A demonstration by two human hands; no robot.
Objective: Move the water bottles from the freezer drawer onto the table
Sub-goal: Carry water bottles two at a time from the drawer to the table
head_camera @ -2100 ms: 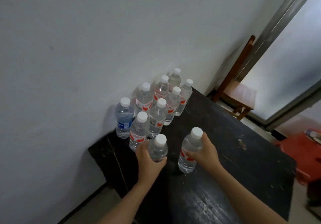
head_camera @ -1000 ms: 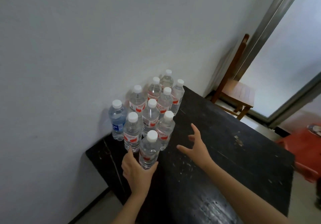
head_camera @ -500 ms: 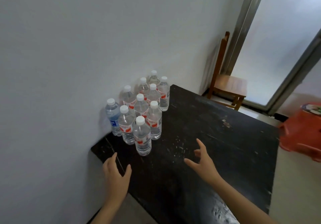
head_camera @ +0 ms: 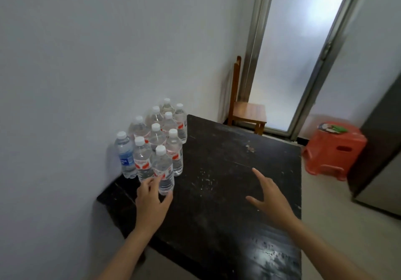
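Several clear water bottles with white caps stand clustered at the far left corner of the black table [head_camera: 238,166], against the wall. Most carry red-and-white labels; one at the left has a blue label [head_camera: 125,156]. My left hand [head_camera: 152,201] holds the lower part of the nearest bottle [head_camera: 163,166], fingers on its left side and thumb at its right. The bottle stands upright on the table. My right hand [head_camera: 270,199] hovers over the middle of the table with fingers spread, holding nothing.
A grey appliance [head_camera: 382,166] stands at the right edge of view. Beside it is a red plastic stool [head_camera: 334,151] with something on top. A wooden chair [head_camera: 247,110] sits by the frosted glass door behind the table.
Both hands set bottles into the cluster and let go. My left hand pulled back, then returned to the nearest bottle. The view has swung to the right.
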